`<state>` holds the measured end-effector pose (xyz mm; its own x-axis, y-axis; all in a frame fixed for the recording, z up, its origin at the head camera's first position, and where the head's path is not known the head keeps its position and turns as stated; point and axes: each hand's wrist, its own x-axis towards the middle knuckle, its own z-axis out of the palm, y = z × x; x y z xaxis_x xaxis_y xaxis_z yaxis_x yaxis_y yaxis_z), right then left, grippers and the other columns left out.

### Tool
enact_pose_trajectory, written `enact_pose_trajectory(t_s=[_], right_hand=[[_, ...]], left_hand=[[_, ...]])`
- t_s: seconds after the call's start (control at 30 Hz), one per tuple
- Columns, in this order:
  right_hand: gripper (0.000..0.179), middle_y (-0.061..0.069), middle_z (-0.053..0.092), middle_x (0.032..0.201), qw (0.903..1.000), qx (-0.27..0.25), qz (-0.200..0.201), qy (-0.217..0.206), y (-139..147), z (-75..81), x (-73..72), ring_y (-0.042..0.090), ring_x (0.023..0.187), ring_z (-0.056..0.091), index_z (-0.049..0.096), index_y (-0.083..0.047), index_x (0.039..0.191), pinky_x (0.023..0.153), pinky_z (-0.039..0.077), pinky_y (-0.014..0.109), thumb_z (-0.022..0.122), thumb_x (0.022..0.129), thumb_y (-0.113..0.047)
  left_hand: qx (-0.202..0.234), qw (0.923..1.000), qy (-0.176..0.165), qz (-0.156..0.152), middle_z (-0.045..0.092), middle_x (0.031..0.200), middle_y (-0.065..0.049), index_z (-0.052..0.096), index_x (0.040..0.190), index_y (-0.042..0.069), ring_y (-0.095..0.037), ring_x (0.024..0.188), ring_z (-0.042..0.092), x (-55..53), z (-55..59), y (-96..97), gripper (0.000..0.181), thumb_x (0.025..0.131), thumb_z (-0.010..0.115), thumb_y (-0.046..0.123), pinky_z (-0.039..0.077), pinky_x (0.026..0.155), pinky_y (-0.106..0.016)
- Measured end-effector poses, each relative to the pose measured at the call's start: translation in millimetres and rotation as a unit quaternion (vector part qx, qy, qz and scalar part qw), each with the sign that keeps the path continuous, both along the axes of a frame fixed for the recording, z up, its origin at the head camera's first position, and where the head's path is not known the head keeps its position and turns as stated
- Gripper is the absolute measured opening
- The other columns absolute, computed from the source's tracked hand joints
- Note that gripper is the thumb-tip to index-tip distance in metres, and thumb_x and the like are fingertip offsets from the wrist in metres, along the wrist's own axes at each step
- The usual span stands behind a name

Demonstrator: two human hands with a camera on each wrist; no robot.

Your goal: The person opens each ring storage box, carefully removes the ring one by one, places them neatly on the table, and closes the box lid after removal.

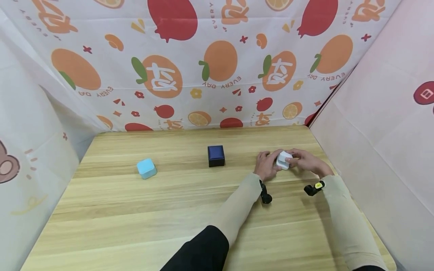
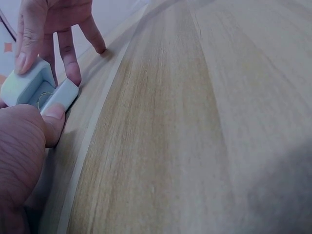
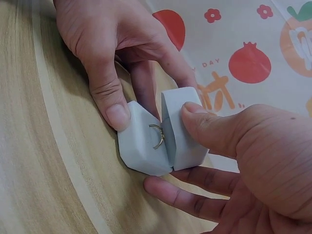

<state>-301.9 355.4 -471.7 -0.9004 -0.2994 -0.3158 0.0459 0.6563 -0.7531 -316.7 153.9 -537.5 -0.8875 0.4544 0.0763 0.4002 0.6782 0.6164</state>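
A small white ring box [image 1: 282,165] stands with its lid [image 3: 187,151] raised, near the right side of the wooden table. A thin gold ring [image 3: 157,136] sits upright in the slot inside it. My left hand [image 1: 266,165] holds the base [image 3: 141,148], its thumb pressed on the front edge. From the other side my right hand [image 1: 306,161] pinches the lid, with the thumb on the lid's outer edge in the right wrist view. Both hands meet at the box, and in the left wrist view the right hand's fingers [image 2: 68,58] reach down behind it.
A dark blue ring box [image 1: 216,156], closed, stands left of my hands on the table [image 1: 169,210]. Farther left is a closed light blue box [image 1: 147,168]. Fruit-printed cloth [image 1: 190,105] hangs along the back edge, and a pale cloth [image 1: 379,124] along the right.
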Motion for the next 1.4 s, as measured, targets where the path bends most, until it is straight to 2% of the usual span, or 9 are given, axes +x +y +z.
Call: enact_pose_trajectory(t_s=[0.37, 0.7, 0.9, 1.13, 1.4], right_hand=[[0.053, 0.026, 0.054, 0.143, 0.9998, -0.01, -0.005, -0.015, -1.3, 3.4, 0.6, 0.039, 0.125, 0.055, 0.045, -0.008, 0.152, 0.105, 0.04, 0.056, 0.056, 0.105, -0.031], [0.053, 0.027, 0.057, 0.138, 0.9998, -0.016, 0.009, -0.008, 2.8, -3.1, -3.7, 0.033, 0.117, 0.06, 0.044, -0.004, 0.151, 0.104, 0.043, 0.05, 0.054, 0.106, -0.029], [0.057, 0.027, 0.057, 0.139, 0.9997, -0.016, 0.011, -0.015, 4.0, -0.8, -5.4, 0.034, 0.119, 0.061, 0.042, -0.005, 0.153, 0.106, 0.041, 0.054, 0.054, 0.106, -0.034], [0.056, 0.027, 0.058, 0.138, 0.9998, -0.01, 0.011, -0.015, 4.9, 1.2, -5.8, 0.033, 0.116, 0.063, 0.042, -0.005, 0.153, 0.103, 0.041, 0.046, 0.052, 0.106, -0.034], [0.055, 0.025, 0.058, 0.138, 0.9999, 0.003, 0.006, -0.014, 1.6, 2.5, -5.1, 0.031, 0.116, 0.063, 0.043, -0.007, 0.153, 0.102, 0.041, 0.047, 0.051, 0.107, -0.034]], left_hand=[[-0.001, 1.0, 0.009, 0.0, 0.059, 0.149, 0.004, 0.037, 0.155, 0.039, -0.026, 0.148, 0.04, -0.3, -2.4, 1.3, 0.07, 0.094, 0.071, 0.035, 0.021, 0.126, -0.044], [-0.017, 0.9998, 0.013, 0.005, 0.061, 0.146, 0.005, 0.035, 0.156, 0.04, -0.023, 0.148, 0.039, 2.6, -0.9, 0.6, 0.07, 0.095, 0.07, 0.036, 0.022, 0.126, -0.042], [-0.015, 0.9998, 0.009, 0.006, 0.061, 0.147, 0.005, 0.034, 0.156, 0.041, -0.023, 0.149, 0.039, 2.2, 0.1, 0.3, 0.071, 0.095, 0.07, 0.036, 0.022, 0.126, -0.041], [-0.01, 0.9999, 0.013, 0.004, 0.061, 0.147, 0.004, 0.035, 0.156, 0.04, -0.024, 0.148, 0.04, 0.5, -1.6, 1.9, 0.071, 0.095, 0.07, 0.035, 0.022, 0.126, -0.042], [-0.008, 0.9998, 0.017, 0.004, 0.062, 0.145, 0.003, 0.035, 0.156, 0.039, -0.024, 0.148, 0.04, -0.4, -2.7, 2.5, 0.071, 0.095, 0.07, 0.035, 0.022, 0.126, -0.042]])
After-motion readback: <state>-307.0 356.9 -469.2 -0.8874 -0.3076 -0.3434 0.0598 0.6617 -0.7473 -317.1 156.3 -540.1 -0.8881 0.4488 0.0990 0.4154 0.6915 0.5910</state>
